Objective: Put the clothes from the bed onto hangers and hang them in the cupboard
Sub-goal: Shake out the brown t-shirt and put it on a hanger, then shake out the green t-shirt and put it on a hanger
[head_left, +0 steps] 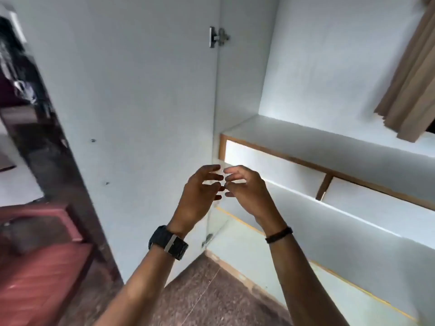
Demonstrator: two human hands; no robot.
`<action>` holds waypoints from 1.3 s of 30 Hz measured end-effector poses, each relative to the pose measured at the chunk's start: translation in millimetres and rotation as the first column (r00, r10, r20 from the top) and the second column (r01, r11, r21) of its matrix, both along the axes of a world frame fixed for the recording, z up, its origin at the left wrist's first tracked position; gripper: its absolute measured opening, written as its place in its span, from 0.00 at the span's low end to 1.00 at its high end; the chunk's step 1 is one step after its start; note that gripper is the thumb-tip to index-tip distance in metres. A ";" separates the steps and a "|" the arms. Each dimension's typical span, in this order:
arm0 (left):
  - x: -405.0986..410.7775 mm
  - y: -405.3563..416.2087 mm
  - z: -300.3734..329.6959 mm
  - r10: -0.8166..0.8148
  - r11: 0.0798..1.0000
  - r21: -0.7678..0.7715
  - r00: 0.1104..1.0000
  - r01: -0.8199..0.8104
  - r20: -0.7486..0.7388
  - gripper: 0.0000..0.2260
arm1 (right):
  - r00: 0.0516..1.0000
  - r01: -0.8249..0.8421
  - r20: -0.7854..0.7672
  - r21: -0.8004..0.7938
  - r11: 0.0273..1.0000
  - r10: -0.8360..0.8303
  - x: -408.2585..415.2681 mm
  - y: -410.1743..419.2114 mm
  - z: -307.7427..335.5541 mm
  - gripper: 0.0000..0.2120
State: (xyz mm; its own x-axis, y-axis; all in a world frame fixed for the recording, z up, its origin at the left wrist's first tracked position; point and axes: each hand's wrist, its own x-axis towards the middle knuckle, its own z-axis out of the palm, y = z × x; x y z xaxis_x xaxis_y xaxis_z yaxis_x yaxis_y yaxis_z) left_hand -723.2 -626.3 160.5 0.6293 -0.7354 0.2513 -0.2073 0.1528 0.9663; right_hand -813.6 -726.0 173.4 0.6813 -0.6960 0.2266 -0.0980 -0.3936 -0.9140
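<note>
I face the open cupboard (329, 74), white inside, with its door (141, 114) swung out on the left. My left hand (200, 196) and my right hand (244, 189) are raised in front of me, fingertips nearly touching, fingers loosely curled, holding nothing. A brown garment (409, 90) hangs at the upper right inside the cupboard. Neither a hanger nor the bed shows clearly.
A white shelf (306, 140) with wood-edged drawers (270, 170) runs across the cupboard below the hanging space. A reddish plastic chair or stool (42, 255) stands at the lower left. Speckled brown floor (211, 297) lies underfoot. Dark blurred items show at the far left.
</note>
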 end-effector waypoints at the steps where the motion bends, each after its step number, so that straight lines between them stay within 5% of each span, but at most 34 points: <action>1: 10.0 34.5 -9.9 0.071 0.997 0.041 0.997 -0.071 -0.007 0.14 | 0.997 -0.068 -0.021 0.030 0.997 0.069 17.1 28.5 -10.2 0.13; 6: 42.4 254.0 -77.9 0.447 0.876 0.231 0.893 -0.423 -0.060 0.14 | 0.886 -0.407 -0.180 0.142 0.902 0.428 82.8 216.4 -75.4 0.12; 10: 40.7 410.4 -120.4 0.594 0.755 0.345 0.805 -0.558 0.002 0.14 | 0.749 -0.581 -0.257 0.191 0.791 0.611 108.1 357.9 -119.2 0.12; 16: 11.1 605.2 -159.2 0.802 0.547 0.443 0.596 -0.711 -0.034 0.15 | 0.424 -0.799 -0.340 0.295 0.523 0.839 135.0 558.2 -167.2 0.15; 29: 53.4 868.5 -210.1 0.982 0.157 0.527 0.075 -0.835 -0.174 0.14 | -0.179 -0.941 -0.437 0.339 -0.023 0.881 254.2 864.7 -217.5 0.11; 35: 129.3 983.7 -208.1 0.971 0.037 0.521 -0.093 -0.853 -0.221 0.14 | -0.361 -0.917 -0.490 0.339 -0.208 0.793 347.3 1000.9 -200.8 0.12; 39: 166.0 1036.2 -206.0 0.955 -0.049 0.493 -0.186 -0.869 -0.232 0.13 | -0.396 -0.909 -0.487 0.328 -0.256 0.778 390.2 1062.5 -195.6 0.12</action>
State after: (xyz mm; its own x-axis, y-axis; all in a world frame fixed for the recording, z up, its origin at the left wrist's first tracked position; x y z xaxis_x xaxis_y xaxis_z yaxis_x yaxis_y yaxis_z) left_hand -557.2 409.9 -45.5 0.6375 0.7108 -0.2973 0.3494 0.0772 0.9338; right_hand -423.4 336.4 -22.3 0.3926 0.8387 -0.3773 0.2771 -0.4991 -0.8210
